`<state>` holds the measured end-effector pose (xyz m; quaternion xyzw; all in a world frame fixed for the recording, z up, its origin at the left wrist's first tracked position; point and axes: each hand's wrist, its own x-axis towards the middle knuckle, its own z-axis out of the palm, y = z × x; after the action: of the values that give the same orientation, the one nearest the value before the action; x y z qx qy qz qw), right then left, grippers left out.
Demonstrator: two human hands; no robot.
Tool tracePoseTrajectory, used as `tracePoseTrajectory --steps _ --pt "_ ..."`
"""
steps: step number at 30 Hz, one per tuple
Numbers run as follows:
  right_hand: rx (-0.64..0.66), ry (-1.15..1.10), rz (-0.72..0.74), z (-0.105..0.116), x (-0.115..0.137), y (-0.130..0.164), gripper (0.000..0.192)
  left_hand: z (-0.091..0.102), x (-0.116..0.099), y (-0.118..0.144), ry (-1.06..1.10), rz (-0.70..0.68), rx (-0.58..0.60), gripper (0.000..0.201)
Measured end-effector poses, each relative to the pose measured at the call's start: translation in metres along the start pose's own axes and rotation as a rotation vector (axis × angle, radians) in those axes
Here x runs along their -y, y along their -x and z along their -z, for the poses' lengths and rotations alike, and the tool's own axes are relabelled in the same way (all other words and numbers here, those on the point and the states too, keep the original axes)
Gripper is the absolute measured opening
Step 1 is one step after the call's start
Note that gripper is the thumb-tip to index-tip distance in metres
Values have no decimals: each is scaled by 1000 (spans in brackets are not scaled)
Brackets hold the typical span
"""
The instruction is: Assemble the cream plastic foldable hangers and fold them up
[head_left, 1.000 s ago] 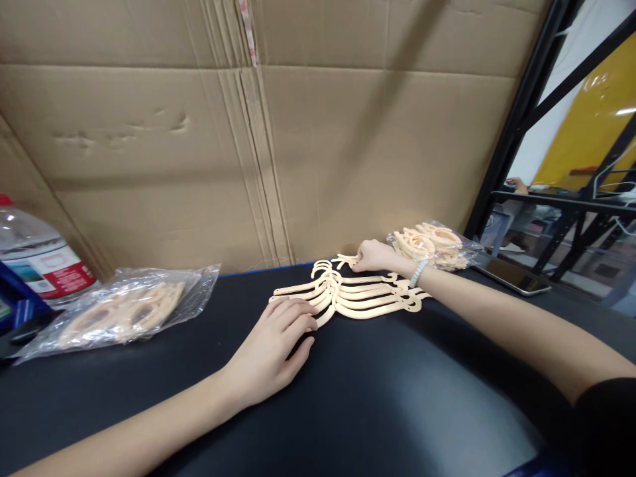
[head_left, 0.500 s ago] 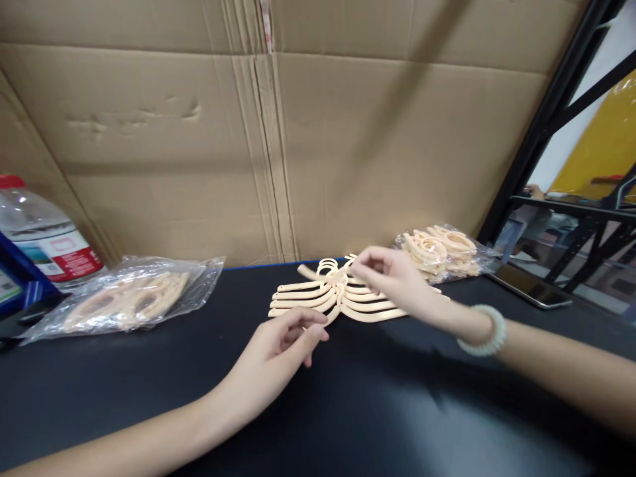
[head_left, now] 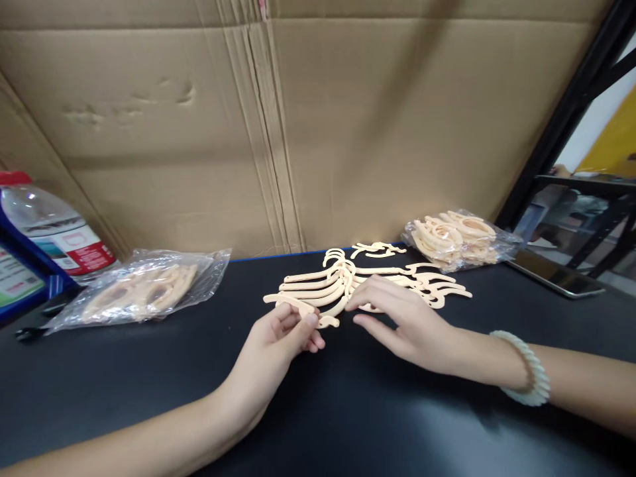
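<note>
While the left hand (head_left: pixel 278 341) pinches the near end of one small hanger (head_left: pixel 298 306), the right hand (head_left: pixel 402 321) rests open on the hanger pile (head_left: pixel 358 285) in the middle of the black table (head_left: pixel 149 391). It looks like sorting; next comes a gentle lift.

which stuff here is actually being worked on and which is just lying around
In hand: left hand pinching the nearest hanger; right hand on the hanger stack.

Lying about: two bags of hangers, water bottle, phone.
</note>
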<state>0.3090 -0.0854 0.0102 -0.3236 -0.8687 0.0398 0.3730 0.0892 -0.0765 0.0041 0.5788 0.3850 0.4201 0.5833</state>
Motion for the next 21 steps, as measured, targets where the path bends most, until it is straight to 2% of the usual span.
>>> tracePoseTrajectory --steps 5,10,17,19,21 --pt "90 238 -152 13 -27 21 10 6 -3 -8 -36 -20 -30 20" --pt "140 213 -233 10 -39 27 11 11 -4 -11 3 -51 -28 21" --pt "-1 123 -297 19 -38 27 5 26 -3 -7 19 -49 -117 24" --pt "-50 117 -325 24 -38 28 4 29 1 -8 -8 -30 -106 21" --pt "-83 136 -314 28 -38 29 11 31 4 -10 -27 -33 -75 17"
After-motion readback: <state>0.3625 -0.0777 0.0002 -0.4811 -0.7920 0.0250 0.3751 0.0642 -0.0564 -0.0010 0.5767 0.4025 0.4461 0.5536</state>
